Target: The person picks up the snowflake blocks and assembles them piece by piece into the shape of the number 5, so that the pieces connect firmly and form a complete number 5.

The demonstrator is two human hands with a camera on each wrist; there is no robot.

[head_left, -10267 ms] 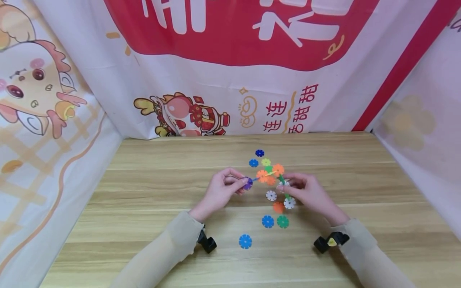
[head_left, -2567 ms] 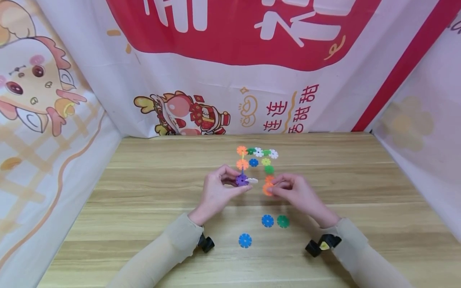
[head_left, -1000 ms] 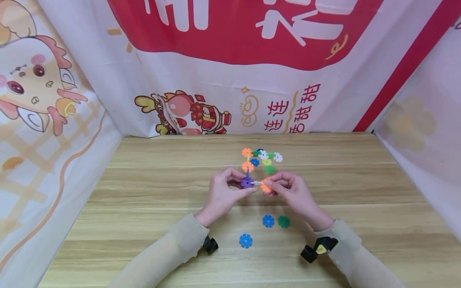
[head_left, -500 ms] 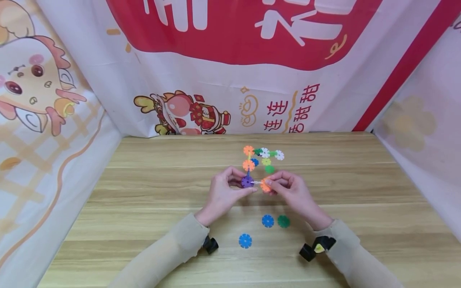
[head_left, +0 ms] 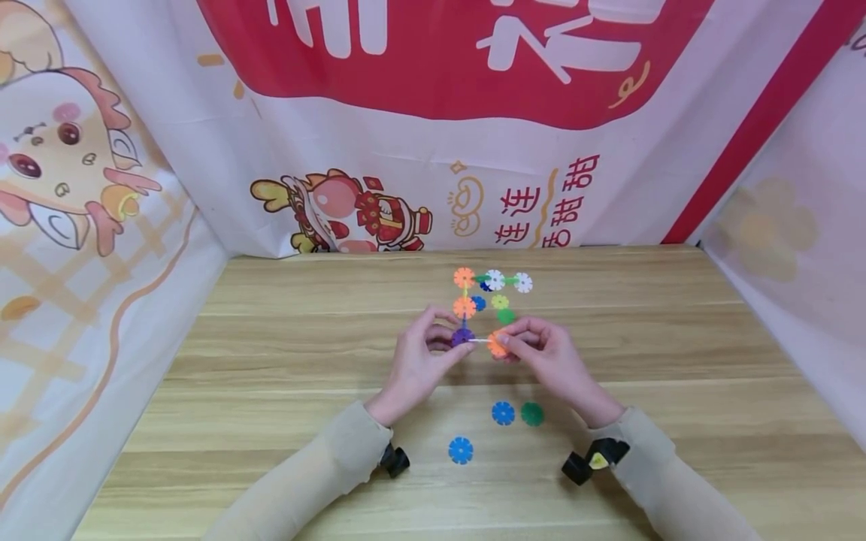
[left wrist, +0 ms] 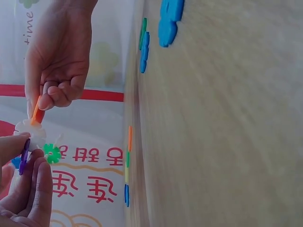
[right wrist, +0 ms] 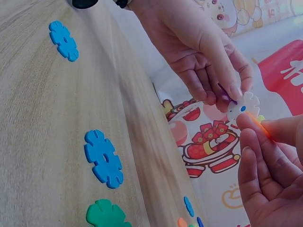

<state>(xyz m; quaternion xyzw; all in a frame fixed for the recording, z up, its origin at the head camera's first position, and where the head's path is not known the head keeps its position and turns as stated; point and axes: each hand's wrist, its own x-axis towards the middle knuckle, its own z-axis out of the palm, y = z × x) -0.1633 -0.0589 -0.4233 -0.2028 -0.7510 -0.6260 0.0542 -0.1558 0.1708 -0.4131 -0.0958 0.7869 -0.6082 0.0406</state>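
Note:
My left hand point(head_left: 422, 361) pinches a purple snowflake disc point(head_left: 461, 337) between thumb and fingers. A white disc point(right wrist: 250, 101), edge-on in the head view, bridges from it to an orange disc point(head_left: 497, 344) that my right hand point(head_left: 551, 357) pinches. From the purple disc a chain of slotted discs runs away from me: a blue disc point(head_left: 463, 323), an orange disc point(head_left: 464, 307), a yellow disc point(head_left: 465, 291), another orange disc point(head_left: 464, 278). There it bends right through green discs and two white discs point(head_left: 495, 280). My fingers partly cover both pinched discs.
Loose discs lie flat on the wooden table point(head_left: 304, 338). Two blue discs point(head_left: 503, 413) and a green disc point(head_left: 532, 414) are nearer me. Beyond my hands lie yellow point(head_left: 500, 302), light green point(head_left: 506, 316) and blue discs point(head_left: 479, 303). A printed curtain point(head_left: 433, 188) borders the back.
The chain has swung from the right to straight ahead of my left hand. A white disc and an orange disc have left the table. The right hand's orange disc has met the white one.

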